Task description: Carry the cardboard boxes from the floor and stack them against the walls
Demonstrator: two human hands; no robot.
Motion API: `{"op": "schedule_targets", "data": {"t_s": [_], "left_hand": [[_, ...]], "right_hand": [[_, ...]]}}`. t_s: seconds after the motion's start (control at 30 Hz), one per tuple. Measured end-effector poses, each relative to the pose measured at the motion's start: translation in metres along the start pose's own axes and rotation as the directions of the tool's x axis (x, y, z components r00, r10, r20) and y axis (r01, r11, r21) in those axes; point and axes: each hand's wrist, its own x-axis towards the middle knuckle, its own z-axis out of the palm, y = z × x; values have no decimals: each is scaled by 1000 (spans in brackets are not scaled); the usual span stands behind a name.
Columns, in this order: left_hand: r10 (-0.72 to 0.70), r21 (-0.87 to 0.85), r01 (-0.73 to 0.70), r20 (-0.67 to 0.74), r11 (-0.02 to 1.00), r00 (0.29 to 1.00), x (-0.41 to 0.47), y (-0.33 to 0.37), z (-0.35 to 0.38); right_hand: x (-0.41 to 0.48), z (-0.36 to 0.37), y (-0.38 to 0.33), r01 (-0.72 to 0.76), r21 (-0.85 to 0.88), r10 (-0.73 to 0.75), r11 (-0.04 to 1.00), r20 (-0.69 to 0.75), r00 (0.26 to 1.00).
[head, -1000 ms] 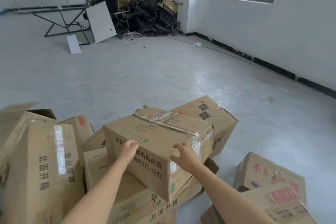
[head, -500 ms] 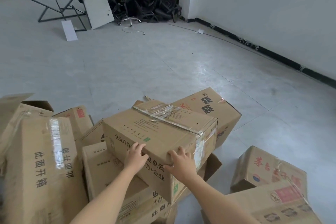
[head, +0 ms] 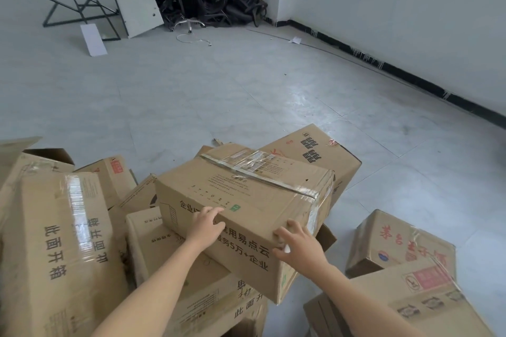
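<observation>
**Pressing both hands against the taped box [head: 246, 194] atop the pile**

Laying the left hand [head: 205, 224] on the near face of the taped box, fingers nearly straight and unclenched, tips reaching the top edge. Setting the right hand [head: 298, 246] at the near right corner, fingers spread and relaxed rather than clenched, thumb on the near face below; pressing on the cardboard, not wrapping round it. Resting upon a flatter lower box [head: 175, 260] and overhanging its right side, with clear tape running across the top and down the right end. Flanked on the left by a tall box [head: 60, 249], printed with black characters and striped with tape, standing close against the lower box. Backed by a rear box [head: 315, 150] bearing large black characters, lying just behind and to the right. Set apart on the right from a red-lettered box [head: 397, 243] on the floor [head: 219, 90] and from a nearer box [head: 410, 306] with a red label, at the lower right of the view. Lying well away from the right wall [head: 410, 22] and its black skirting. Showing beyond, across the grey tiles, a heap of black office chairs [head: 213, 0] in the far corner, a white panel [head: 137, 0] leaning beside the heap, a dark metal frame [head: 74, 0] further left, and a small white board [head: 93, 39] standing just beside that frame.
</observation>
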Motion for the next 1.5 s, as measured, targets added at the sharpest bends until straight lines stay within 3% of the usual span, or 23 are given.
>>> {"op": "schedule_targets", "data": {"t_s": [0.23,0.43,0.6,0.73,0.8,0.87,0.93,1.03,1.2,1.4,1.5], "left_hand": [[-229,-17,231,-227,973,947,15,-32,-29],[-270,-51,265,-137,963,953,39,-52,-46],[-237,-335,218,-17,917,971,65,-34,-62],[-276,-433,251,7,866,961,77,-21,-70],[-304,-475,265,-4,839,953,75,-22,-66],[-313,-529,255,-20,810,950,72,-25,-63],[-309,-575,248,-8,779,951,68,-24,-62],[-298,-594,245,9,767,955,58,-21,-61],[-264,-661,145,-82,736,961,41,5,-59],[-210,-776,-74,-260,627,942,24,60,-83],[-169,-747,-149,-332,649,928,12,84,-95]], "right_hand": [[-59,2,87,-124,124,110,985,113,987],[-79,30,112,-284,285,273,916,78,959],[-76,37,108,-350,323,351,879,55,935],[-78,38,108,-383,399,395,833,56,917],[-80,42,108,-448,524,504,724,41,863],[-78,45,106,-475,731,589,489,124,798],[-74,45,107,-495,814,618,304,227,753],[-71,41,112,-538,808,695,239,245,676],[-73,-14,120,-302,944,790,135,81,607],[-64,-96,142,-104,970,811,218,-121,572],[-71,-115,151,-95,966,800,242,-144,582]]}}
